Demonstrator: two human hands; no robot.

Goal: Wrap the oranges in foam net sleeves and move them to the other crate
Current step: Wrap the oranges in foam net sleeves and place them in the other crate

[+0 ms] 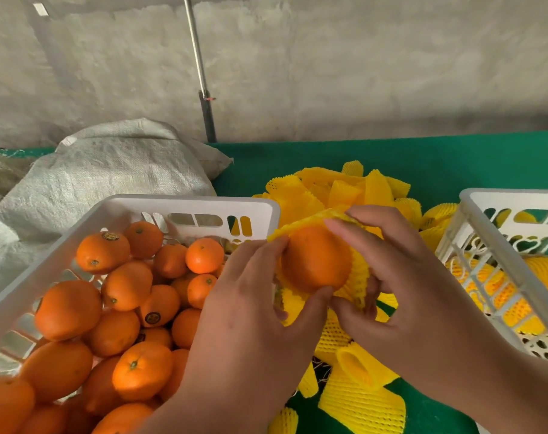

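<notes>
Green table (454,164): both hands curled, gripping sleeved orange (316,261).

a green table (423,164) carried two white crates (185,205) (498,245), a loose pile of yellow foam net sleeves (338,189) between them, and a woven grey sack (109,164) at the back left.

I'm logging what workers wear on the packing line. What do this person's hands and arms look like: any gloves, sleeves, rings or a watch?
Both the left hand and the right hand are bare, with no gloves. No rings show on the visible fingers, and no watch or band shows at either wrist. The forearms are uncovered as far as the picture's lower edge, so no sleeve is in view. The nails are short and unpainted.
</notes>
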